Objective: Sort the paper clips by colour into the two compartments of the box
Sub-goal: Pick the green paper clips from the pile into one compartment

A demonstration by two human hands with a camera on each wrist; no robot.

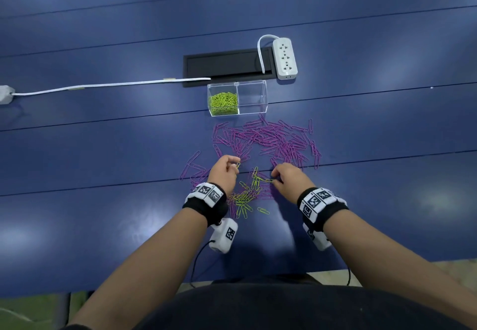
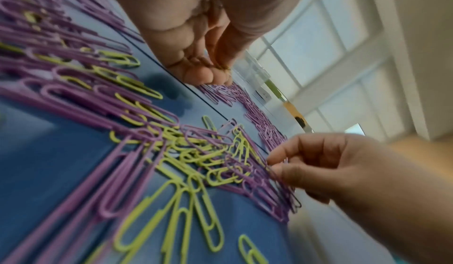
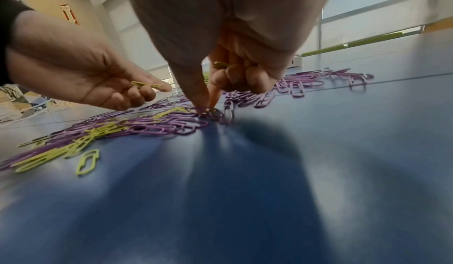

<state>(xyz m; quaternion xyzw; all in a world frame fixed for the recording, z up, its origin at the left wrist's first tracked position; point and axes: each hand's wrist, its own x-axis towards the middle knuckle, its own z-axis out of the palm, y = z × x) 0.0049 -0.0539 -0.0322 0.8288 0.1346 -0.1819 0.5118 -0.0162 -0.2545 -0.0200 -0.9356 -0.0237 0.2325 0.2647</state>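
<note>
Head view: left hand (image 1: 224, 172) pinches a green clip (image 1: 237, 165); right hand (image 1: 290, 178), thumb and forefinger together, picks at mixed clips (image 1: 247, 195) near the box (image 1: 251, 97). Green clips (image 1: 223, 103) fill the box's left compartment; purple clips (image 1: 268, 137) lie just before it on the counter (image 1: 103, 149).
Left wrist: fingers (image 2: 203, 74) curled.
Right wrist: fingertips (image 3: 201, 97) press into the pile; another green clip (image 3: 220, 65) tucked under curled fingers.

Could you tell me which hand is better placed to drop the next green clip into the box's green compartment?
Left, probably. The left hand already pinches a green clip and sits on the side of the green-filled compartment of the box. The right hand is down among the clips on the table.
</note>
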